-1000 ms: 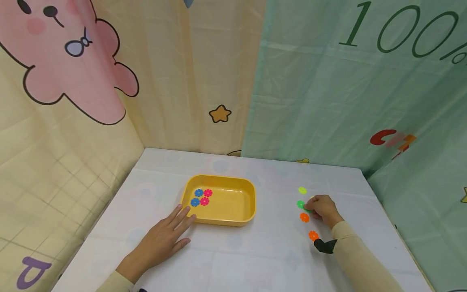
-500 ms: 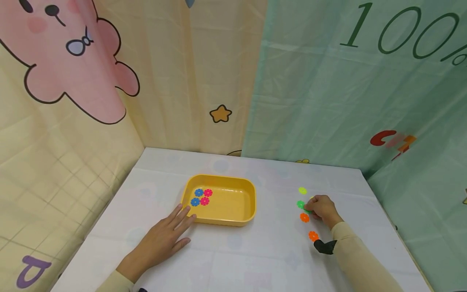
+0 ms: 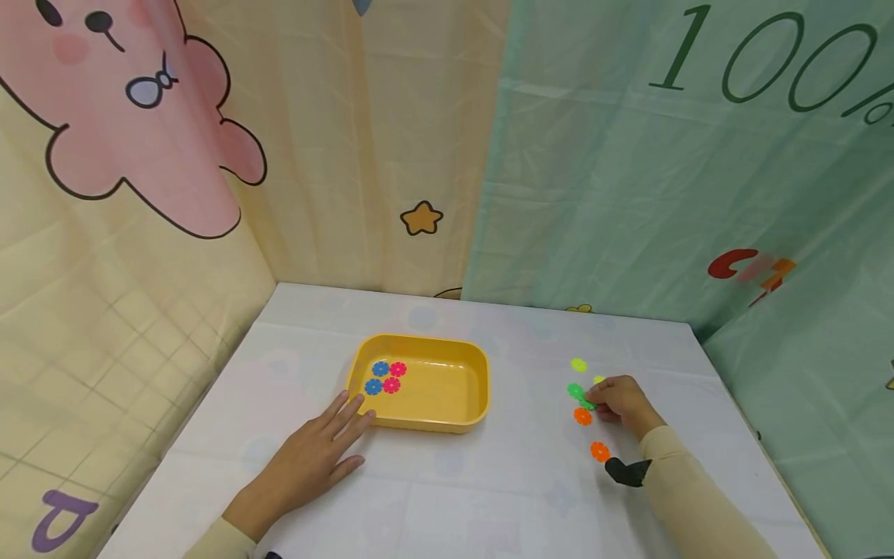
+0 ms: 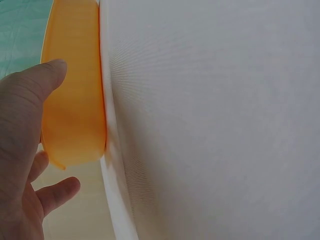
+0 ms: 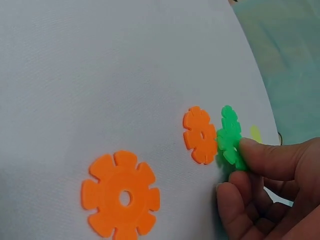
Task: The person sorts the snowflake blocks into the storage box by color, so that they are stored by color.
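Note:
My right hand (image 3: 625, 404) pinches a green flower-shaped disc (image 5: 231, 145) between thumb and fingers, tilted up off the white table. Another green disc (image 3: 576, 390) lies right beside it. Two orange discs (image 3: 583, 417) (image 3: 600, 451) lie nearer me, and two yellow discs (image 3: 579, 365) (image 3: 598, 380) farther off, one partly behind the hand. At the left, my left hand (image 3: 314, 460) rests with spread fingers on the near-left rim of a yellow tray (image 3: 433, 426). Inside the tray, two blue discs (image 3: 373, 387) and two pink discs (image 3: 392, 385) lie flat at its left side.
A white cloth covers the table (image 3: 489, 497). Printed curtains (image 3: 594, 194) rise behind and at both sides of it. A black strap end (image 3: 627, 472) hangs from the right wrist close to the nearer orange disc.
My right hand has shifted slightly right and toward me, the green disc now tilted in its fingers and more of a yellow disc showing. The left hand and tray stay still.

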`<action>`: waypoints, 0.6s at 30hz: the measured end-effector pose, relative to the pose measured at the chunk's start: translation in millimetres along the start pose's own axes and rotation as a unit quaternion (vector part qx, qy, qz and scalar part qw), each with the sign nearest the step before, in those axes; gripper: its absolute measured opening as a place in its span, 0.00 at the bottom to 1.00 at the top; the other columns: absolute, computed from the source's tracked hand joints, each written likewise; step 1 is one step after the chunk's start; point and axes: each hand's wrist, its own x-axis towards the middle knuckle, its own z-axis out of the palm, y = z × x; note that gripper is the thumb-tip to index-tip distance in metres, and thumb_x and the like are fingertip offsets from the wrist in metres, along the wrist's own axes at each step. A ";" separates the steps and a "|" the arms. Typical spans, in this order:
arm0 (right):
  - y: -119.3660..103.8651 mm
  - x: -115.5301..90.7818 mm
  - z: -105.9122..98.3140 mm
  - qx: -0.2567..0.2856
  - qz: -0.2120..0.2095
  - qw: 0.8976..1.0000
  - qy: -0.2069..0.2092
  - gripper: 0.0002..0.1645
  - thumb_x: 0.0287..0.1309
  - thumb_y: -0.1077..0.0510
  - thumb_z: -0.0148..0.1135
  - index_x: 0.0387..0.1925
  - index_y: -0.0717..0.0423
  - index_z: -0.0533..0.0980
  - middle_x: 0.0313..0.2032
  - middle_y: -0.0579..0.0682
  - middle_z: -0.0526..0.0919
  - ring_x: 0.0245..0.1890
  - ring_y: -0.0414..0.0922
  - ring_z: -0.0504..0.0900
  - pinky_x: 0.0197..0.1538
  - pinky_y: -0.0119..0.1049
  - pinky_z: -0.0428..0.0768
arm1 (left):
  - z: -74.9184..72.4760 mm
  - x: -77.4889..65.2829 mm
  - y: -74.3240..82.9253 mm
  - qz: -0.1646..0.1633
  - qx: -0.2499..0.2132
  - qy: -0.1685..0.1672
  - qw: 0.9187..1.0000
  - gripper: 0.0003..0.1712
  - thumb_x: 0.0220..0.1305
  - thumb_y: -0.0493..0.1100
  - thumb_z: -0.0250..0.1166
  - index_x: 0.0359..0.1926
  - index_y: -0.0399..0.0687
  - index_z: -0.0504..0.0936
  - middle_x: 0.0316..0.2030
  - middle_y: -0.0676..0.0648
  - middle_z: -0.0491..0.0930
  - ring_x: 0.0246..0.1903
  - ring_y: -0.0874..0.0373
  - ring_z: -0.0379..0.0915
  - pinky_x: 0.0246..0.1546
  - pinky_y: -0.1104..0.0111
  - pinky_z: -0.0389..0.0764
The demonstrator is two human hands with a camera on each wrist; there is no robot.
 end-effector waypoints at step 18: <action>-27.8 1.3 4.1 0.145 -0.038 0.988 -0.039 0.16 0.67 0.62 0.64 0.50 0.70 0.74 0.29 0.47 0.82 0.26 0.39 0.81 0.35 0.30 0.85 | -1.5 0.8 0.4 0.008 -0.005 0.012 1.000 0.45 0.56 0.55 0.77 0.72 0.49 0.72 0.71 0.39 0.69 0.72 0.39 0.62 0.53 0.51 0.83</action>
